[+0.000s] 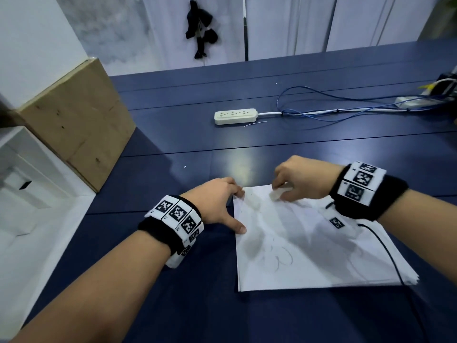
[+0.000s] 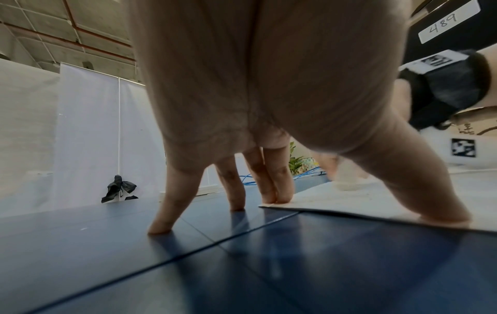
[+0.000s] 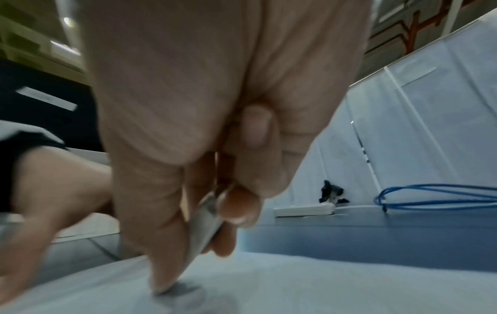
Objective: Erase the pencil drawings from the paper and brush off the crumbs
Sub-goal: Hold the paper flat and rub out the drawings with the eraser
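A stack of white paper [image 1: 309, 248] lies on the dark blue table [image 1: 188, 137], with faint pencil loops [image 1: 279, 261] near its middle and small dark specks by its far left corner. My left hand [image 1: 222, 201] is spread, thumb and two fingertips [image 2: 279, 191] pressing the sheet's [image 2: 376, 201] left edge and far corner, the other fingers on the table. My right hand [image 1: 296, 181] pinches a white eraser [image 1: 278, 193] between thumb and fingers and presses it on the paper's far edge. The right wrist view is blurred; the eraser [image 3: 204, 229] touches the sheet [image 3: 322, 286].
A white power strip [image 1: 235, 116] with blue and white cables [image 1: 333, 110] lies farther back on the table. A cardboard box [image 1: 79, 120] stands at the left edge, beside white furniture [image 1: 24, 184]. A black cable [image 1: 385, 248] runs over the paper's right side.
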Motion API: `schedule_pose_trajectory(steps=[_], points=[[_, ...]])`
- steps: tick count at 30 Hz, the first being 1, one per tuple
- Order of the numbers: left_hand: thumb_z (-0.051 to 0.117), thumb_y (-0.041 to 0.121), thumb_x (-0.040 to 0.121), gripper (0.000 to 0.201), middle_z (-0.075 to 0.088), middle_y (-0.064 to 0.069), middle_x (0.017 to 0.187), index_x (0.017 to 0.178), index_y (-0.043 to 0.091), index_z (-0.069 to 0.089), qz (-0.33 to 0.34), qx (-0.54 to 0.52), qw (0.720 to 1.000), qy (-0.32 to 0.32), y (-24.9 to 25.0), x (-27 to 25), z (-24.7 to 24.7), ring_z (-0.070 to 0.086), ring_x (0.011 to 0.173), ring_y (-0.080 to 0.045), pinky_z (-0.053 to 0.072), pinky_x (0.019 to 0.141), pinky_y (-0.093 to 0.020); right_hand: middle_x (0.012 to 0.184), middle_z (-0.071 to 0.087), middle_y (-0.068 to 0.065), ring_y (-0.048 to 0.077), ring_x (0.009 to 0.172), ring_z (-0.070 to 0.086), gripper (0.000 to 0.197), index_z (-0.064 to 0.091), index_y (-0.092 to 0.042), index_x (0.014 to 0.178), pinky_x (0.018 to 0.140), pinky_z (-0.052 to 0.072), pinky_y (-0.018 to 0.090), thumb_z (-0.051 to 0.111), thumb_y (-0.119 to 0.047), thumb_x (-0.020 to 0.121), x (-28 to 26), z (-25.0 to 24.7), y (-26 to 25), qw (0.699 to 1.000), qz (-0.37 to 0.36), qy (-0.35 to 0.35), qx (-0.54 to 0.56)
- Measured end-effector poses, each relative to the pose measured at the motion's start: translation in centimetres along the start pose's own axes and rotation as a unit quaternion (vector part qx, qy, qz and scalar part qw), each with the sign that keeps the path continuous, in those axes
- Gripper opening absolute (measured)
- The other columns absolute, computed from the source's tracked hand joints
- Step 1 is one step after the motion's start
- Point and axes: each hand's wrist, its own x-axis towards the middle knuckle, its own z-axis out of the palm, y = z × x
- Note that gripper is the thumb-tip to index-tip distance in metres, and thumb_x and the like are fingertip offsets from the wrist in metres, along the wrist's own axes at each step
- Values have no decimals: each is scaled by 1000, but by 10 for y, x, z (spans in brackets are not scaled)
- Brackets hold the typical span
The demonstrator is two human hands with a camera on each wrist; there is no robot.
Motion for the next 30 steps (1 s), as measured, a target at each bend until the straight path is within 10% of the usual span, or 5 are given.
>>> schedule_pose_trajectory(steps=[5, 10, 15, 22, 30], points=[[84, 68, 53, 97, 49, 13, 120, 133, 21, 56, -1, 0, 1000, -1, 1, 0, 0, 52, 114, -11, 46, 100, -34, 85, 67, -8, 10, 76, 59, 45, 74, -29, 94, 72, 51, 30, 59, -63, 70, -8, -3, -9, 996, -16, -74, 52], [83, 70, 52, 101, 48, 15, 120, 135, 20, 54, -1, 1, 1000, -2, 1, 0, 0, 53, 113, -10, 46, 100, -35, 74, 62, -3, 18, 70, 55, 22, 72, -25, 81, 70, 53, 42, 64, -45, 78, 16, -4, 9, 999, 38, 19, 18], [84, 69, 52, 99, 46, 18, 118, 133, 21, 55, -5, -3, 1000, -3, -1, 1, 1, 52, 112, -9, 47, 99, -35, 86, 66, -5, 10, 74, 57, 52, 74, -26, 93, 69, 47, 25, 51, -64, 67, -17, 0, -18, 992, -45, -86, 77], [83, 71, 51, 100, 48, 15, 121, 133, 22, 55, 0, -4, 1000, 0, 0, 0, 0, 53, 113, -11, 47, 99, -36, 78, 69, -1, 19, 74, 61, 25, 74, -23, 87, 70, 54, 40, 65, -44, 78, 18, -5, 6, 998, 45, 23, 23], [83, 69, 51, 95, 48, 14, 121, 130, 23, 57, -1, -6, 1000, 2, 0, 0, 1, 52, 113, -10, 46, 100, -35, 84, 69, -7, 13, 77, 61, 33, 74, -28, 94, 71, 52, 30, 67, -54, 76, 5, -2, -5, 998, -2, -46, 48]])
